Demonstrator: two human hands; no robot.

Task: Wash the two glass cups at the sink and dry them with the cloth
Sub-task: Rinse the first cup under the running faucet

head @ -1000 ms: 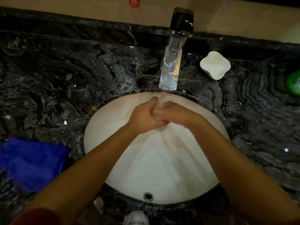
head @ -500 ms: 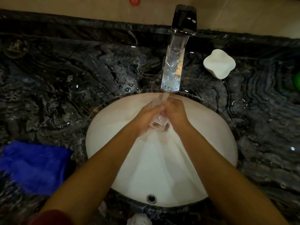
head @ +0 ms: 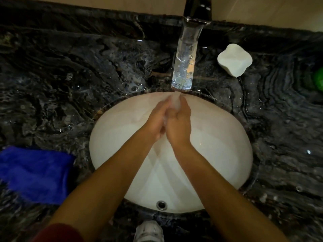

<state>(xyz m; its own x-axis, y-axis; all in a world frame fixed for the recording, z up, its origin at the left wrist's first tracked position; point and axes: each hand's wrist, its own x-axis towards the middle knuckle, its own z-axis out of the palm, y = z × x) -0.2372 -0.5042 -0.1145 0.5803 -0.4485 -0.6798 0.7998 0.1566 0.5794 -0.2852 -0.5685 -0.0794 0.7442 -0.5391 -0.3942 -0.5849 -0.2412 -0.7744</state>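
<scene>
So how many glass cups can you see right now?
1, and only partly: a glass cup between the left hand and right hand, under the tap's water. The hands hide most of it. The second cup is not in view.

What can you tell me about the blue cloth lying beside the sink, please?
The blue cloth looks soft and fuzzy, like microfibre. It lies loosely bunched, not folded neatly, on the dark marble counter left of the white sink, close to its rim. Its left part runs out of view. Neither hand touches it; whether it is wet or dry cannot be told.
</scene>
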